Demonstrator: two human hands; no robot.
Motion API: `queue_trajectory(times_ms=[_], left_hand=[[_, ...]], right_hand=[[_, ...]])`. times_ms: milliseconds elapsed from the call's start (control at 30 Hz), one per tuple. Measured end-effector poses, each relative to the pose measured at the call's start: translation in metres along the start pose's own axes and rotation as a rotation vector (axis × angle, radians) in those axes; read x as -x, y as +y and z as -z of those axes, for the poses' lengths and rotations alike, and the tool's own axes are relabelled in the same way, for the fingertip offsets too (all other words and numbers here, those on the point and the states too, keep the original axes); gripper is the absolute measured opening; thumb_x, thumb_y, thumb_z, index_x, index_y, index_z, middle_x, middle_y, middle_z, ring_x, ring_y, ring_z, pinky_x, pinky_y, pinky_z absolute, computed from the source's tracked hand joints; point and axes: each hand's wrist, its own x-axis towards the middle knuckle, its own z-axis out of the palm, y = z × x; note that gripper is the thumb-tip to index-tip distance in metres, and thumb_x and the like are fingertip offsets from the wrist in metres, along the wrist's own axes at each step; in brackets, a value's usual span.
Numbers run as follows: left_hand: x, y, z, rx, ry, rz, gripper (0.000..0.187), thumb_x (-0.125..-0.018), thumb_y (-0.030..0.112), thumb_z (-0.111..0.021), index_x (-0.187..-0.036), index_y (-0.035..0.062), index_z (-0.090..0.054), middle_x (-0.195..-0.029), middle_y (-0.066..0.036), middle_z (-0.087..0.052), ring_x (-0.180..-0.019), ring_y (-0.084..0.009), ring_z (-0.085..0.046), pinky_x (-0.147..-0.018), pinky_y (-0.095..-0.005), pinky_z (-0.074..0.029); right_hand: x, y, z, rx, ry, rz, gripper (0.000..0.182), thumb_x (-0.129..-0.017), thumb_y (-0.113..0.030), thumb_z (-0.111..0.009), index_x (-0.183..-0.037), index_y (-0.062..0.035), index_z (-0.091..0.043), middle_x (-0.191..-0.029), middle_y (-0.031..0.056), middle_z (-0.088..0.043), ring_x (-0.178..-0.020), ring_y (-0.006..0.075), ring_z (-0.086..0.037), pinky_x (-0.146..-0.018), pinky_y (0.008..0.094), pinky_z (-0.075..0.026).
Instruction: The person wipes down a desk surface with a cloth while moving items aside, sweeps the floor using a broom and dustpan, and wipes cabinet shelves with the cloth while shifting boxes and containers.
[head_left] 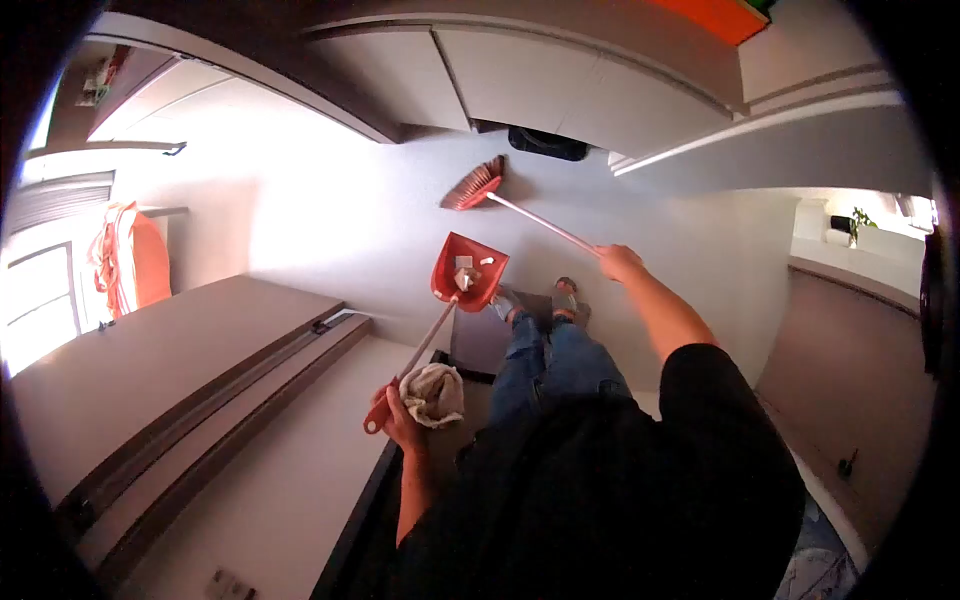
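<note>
My left hand (402, 420) is closed around the red grip of a long-handled dustpan (492, 262). Bits of light-coloured litter (466, 277), some like crumpled paper, lie inside the red pan, which is close to my feet. My right hand (621, 263) grips the pale stick of a broom (476, 184). The broom's red head with dark bristles is on the floor beyond the dustpan, apart from it. Just beside my left hand is a bunched, light cloth (433, 395).
A black object (547, 143) sits under the cabinets (590, 85) ahead. My feet (563, 297) are by a dark grey mat or panel (480, 338). An orange cloth (140, 255) hangs by the window at left. A plant (857, 222) stands on a ledge at right.
</note>
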Motion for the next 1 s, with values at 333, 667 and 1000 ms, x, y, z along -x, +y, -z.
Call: queue_trajectory(times_ms=[333, 667, 1000], left_hand=[[-0.017, 0.024, 0.042, -0.033, -0.220, -0.075, 0.020, -0.101, 0.018, -0.061, -0.109, -0.0002, -0.060, -0.103, -0.010, -0.067, -0.095, -0.0170, -0.062, -0.088, -0.0317, -0.050], [-0.119, -0.012, 0.119, -0.255, -0.771, -0.244, 0.022, -0.102, 0.020, -0.058, -0.109, -0.0001, -0.061, -0.105, -0.009, -0.066, -0.097, -0.0179, -0.062, -0.088, -0.0325, -0.049], [-0.211, -0.034, 0.105, -0.517, -1.079, -0.735, 0.030, -0.103, 0.030, -0.057, -0.113, 0.0020, -0.062, -0.106, -0.014, -0.067, -0.100, -0.0323, -0.063, -0.091, -0.0407, -0.048]], right_hand=[[0.252, 0.166, -0.133, 0.037, 0.119, -0.257, 0.037, -0.091, -0.022, -0.062, -0.127, -0.0229, -0.065, -0.111, 0.0131, -0.070, -0.102, 0.0353, -0.067, -0.086, 0.0484, -0.054], [0.448, 0.058, -0.276, -0.381, 0.227, -0.607, 0.023, -0.097, -0.021, -0.055, -0.113, -0.0114, -0.069, -0.089, 0.0156, -0.070, -0.078, 0.0309, -0.070, -0.068, 0.0461, -0.056], [0.576, -0.275, -0.416, -1.137, 0.287, -0.930, 0.042, -0.099, -0.029, -0.059, -0.138, -0.0148, -0.061, -0.104, 0.0236, -0.070, -0.080, 0.0329, -0.071, -0.073, 0.0436, -0.058]])
